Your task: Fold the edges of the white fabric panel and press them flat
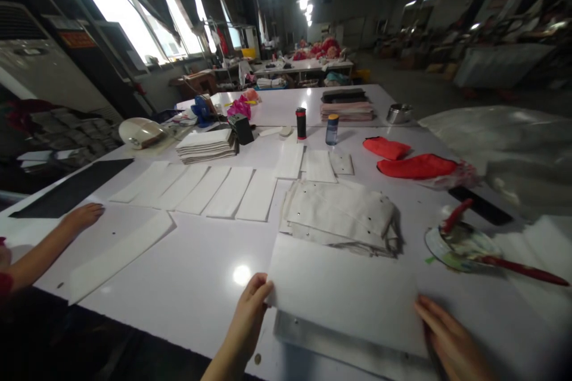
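Nearest you, the white sheet [348, 294] lies flat on the counter [201, 286], on top of a second white piece [313, 336] whose edge, dotted with small holes, shows along your side. Your left hand [248, 315] pinches the sheet's left edge between thumb and fingers; your right hand [447, 339] rests open at its right corner, fingers touching the edge without closing on it.

To square the sheet well, keep both hands low and level so it stays flat. Draw the near edge parallel to the piece beneath and check that the row of holes there stays evenly exposed or evenly covered from left to right. Press with flat fingers rather than fingertips, so the sheet does not crease.

Just beyond the sheet sits a stack of folded cloth [342, 217] with dark dots; it touches or nearly touches the far edge, so mind you do not push into it. At right, a dish [462, 244] with a red-handled brush [522, 269] stands near; keep the corner clear of it, as it looks wet.

Another person's hand [84, 214] rests flat on the counter at far left, beside a long strip [118, 253].
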Motion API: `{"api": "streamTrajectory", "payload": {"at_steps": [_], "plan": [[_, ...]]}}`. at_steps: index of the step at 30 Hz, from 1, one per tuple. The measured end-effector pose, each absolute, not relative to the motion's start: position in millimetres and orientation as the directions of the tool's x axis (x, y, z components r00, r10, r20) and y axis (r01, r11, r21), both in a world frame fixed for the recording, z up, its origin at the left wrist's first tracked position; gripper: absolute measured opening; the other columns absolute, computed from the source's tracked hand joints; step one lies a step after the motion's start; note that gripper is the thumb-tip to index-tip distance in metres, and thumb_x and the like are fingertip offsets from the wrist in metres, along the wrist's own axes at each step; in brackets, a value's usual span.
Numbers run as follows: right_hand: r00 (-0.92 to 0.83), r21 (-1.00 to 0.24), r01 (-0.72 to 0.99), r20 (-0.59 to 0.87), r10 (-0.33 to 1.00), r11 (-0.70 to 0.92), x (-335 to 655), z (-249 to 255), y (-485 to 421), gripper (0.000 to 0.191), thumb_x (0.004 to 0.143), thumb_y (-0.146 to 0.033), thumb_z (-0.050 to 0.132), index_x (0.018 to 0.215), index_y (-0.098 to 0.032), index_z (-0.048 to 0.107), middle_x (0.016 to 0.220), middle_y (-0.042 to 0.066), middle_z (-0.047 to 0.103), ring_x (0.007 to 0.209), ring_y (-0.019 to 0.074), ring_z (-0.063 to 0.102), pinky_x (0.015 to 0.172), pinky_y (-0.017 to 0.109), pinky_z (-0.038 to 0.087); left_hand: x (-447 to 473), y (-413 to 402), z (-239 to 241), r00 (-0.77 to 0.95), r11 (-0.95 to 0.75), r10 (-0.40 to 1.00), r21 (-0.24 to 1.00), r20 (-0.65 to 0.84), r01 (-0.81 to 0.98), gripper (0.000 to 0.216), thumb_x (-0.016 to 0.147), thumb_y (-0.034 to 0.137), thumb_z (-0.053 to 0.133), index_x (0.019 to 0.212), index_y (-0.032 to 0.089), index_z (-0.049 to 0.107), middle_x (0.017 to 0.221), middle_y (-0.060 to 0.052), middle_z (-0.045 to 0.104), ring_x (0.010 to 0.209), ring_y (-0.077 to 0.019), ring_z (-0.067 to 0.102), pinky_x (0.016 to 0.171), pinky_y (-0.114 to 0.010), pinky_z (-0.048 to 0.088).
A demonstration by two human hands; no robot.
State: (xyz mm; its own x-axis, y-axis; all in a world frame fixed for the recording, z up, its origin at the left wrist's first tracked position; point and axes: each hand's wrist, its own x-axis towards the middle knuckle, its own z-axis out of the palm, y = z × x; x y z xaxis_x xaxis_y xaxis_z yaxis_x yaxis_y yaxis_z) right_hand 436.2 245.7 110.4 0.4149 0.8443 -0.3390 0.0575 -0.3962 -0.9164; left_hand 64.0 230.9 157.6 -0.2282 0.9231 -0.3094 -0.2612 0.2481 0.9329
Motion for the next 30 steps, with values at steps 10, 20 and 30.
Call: {"api": "streamTrajectory", "payload": {"at_steps": [10,20,30], "plan": [[0.375,-0.863,0.379,-0.187,0.908,-0.334,471.4,57.4,238.0,0.082,0.057,-0.065,0.061,0.122,-0.017,0.050,0.074,0.003,0.066,0.069,0.0265,0.063,0.066,0.036,0.049,72.4,218.5,81.6,-0.236,0.273,0.953,0.870,-0.188,0.411,0.027,0.073,0.033,0.053,0.097,0.022,0.048,0.066,0.005,0.056,0.058,-0.0141,0.052,0.060,-0.025,0.039],[0.340,-0.890,0.353,-0.163,0.926,-0.287,471.4,46.3,241.2,0.054,0.054,-0.057,0.067,0.098,-0.025,0.061,0.067,0.001,0.064,0.062,0.0265,0.062,0.056,0.035,0.049,75.9,221.8,70.8,-0.200,0.272,0.960,0.807,-0.195,0.524,0.016,0.075,0.031,0.049,0.089,0.023,0.051,0.064,0.005,0.054,0.055,-0.0133,0.051,0.057,-0.023,0.037],[0.249,-0.838,0.504,-0.090,0.964,-0.208,474.1,37.2,238.6,0.047,0.071,-0.059,0.053,0.098,-0.021,0.061,0.070,0.002,0.064,0.066,0.0222,0.061,0.062,0.032,0.048,75.3,226.9,62.9,-0.237,0.304,0.945,0.873,-0.226,0.382,0.023,0.069,0.040,0.057,0.084,0.023,0.055,0.061,0.005,0.052,0.056,-0.0139,0.049,0.055,-0.024,0.038]]}}
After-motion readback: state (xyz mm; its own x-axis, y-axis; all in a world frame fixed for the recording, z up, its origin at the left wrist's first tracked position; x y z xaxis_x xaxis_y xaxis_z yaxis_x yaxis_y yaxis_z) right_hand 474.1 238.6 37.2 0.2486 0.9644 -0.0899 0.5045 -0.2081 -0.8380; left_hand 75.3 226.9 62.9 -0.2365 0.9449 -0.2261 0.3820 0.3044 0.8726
